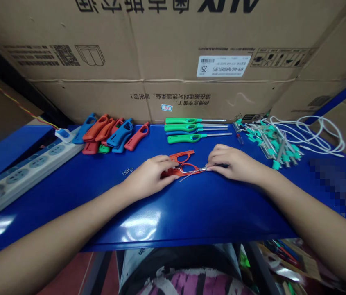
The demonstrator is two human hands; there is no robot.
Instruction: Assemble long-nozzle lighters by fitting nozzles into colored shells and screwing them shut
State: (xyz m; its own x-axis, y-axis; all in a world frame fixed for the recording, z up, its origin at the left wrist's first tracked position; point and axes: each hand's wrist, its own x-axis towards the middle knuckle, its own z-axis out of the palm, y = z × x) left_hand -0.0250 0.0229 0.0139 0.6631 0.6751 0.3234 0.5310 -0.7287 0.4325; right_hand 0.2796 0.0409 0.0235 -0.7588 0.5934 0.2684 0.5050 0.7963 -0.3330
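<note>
Two orange halves of a lighter handle lie side by side on the blue table. My left hand [152,175] has its fingers closed over the nearer lighter handle half [195,170], and its fingertips hide part of it. The farther handle half [188,153] lies just beyond, with its loop to the right. A white wire and a thin clear tube [186,177] come out near the left fingertips. My right hand [228,164] pinches a short metal tube [202,169] at the right tip of the nearer half; the rest of that tube is hidden by the fingers.
Several coloured lighter handles [119,135] are piled at the back left, beside a white power strip [34,164]. Several finished-looking green and blue lighters [188,128] lie at the back. Metal tubes with teal ends [272,141] and a white cable [326,127] are at right. Small metal pieces [127,171] lie left.
</note>
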